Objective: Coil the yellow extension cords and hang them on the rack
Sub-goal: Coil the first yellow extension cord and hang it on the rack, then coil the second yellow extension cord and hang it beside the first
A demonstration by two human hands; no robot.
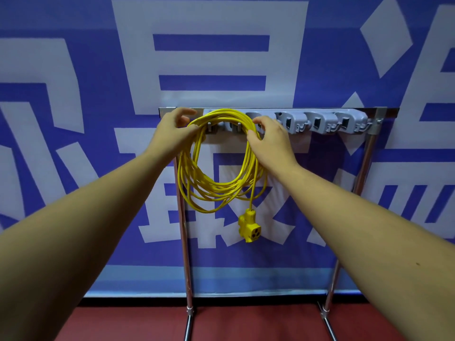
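A coiled yellow extension cord (pixel 216 188) hangs in several loops over the left end of the rack (pixel 320 123), a metal bar with grey plastic holders and small hooks. Its yellow multi-socket end (pixel 250 227) dangles below the coil. My left hand (pixel 172 130) grips the top left of the coil with curled fingers. My right hand (pixel 268 136) holds the top right of the coil, thumb and fingers around the strands. Whether the cord's weight rests on the hooks or on my hands cannot be told.
The rack stands on two chrome legs (pixel 184 242) (pixel 344 230) in front of a blue banner (pixel 209 57) with large white characters. Several grey holders to the right carry nothing. Red floor (pixel 258 323) lies below.
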